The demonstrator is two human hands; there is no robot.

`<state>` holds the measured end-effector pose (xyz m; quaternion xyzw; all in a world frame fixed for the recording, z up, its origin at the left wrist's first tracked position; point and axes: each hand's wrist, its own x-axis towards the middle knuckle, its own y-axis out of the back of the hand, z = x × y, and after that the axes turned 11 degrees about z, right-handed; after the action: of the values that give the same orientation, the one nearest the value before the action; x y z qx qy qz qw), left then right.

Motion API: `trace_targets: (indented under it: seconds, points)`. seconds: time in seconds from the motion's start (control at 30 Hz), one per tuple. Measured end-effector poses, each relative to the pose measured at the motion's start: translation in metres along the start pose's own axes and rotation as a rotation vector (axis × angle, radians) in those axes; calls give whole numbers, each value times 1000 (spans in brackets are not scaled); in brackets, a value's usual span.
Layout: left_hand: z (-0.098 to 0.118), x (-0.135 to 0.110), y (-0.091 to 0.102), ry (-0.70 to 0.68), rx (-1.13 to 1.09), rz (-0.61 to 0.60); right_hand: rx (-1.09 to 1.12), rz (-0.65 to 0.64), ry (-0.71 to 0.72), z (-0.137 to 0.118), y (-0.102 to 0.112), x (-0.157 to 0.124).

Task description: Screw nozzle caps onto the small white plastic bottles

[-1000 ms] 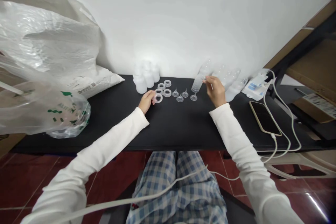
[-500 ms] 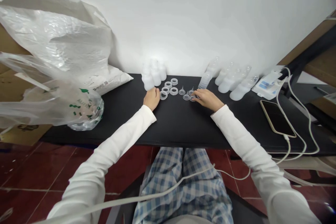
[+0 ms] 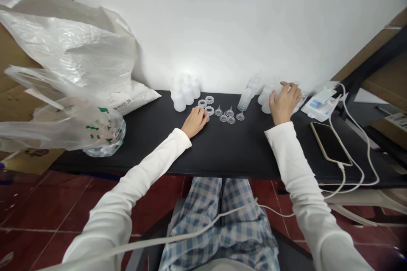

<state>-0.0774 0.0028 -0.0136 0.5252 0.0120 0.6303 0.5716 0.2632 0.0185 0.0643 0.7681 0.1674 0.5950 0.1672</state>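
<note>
My left hand [image 3: 194,122] rests on the black table with its fingers curled over a clear plastic bottle collar ring [image 3: 207,118], which is mostly hidden. Just beyond the fingertips lie other collar rings [image 3: 209,110]. Several clear bottle nipples [image 3: 229,112] are on the table between my hands, tips up. My right hand [image 3: 285,102] is over the group of capped milky bottles [image 3: 266,95] at the right, fingers apart, hiding some of them. A stack of clear dome caps [image 3: 245,97] leans left of that group.
Uncapped milky bottles [image 3: 179,100] stand by the wall at the left. Plastic bags [image 3: 95,57] fill the table's left end. A phone [image 3: 330,143] with a white cable [image 3: 366,144] and a clear plastic case [image 3: 319,103] lie at the right.
My right hand has left the nipples and moved right, over the capped bottles. My left hand has shifted right from beside the uncapped bottles onto the collar rings.
</note>
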Motion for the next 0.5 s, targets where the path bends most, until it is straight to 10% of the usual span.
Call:
trace_targets:
  seconds: [0.3, 0.5]
  points:
    - [7, 3, -1, 54, 1, 36, 99, -48, -53, -6, -2, -1]
    - [35, 7, -15, 15, -118, 178, 192, 382, -158, -9, 23, 10]
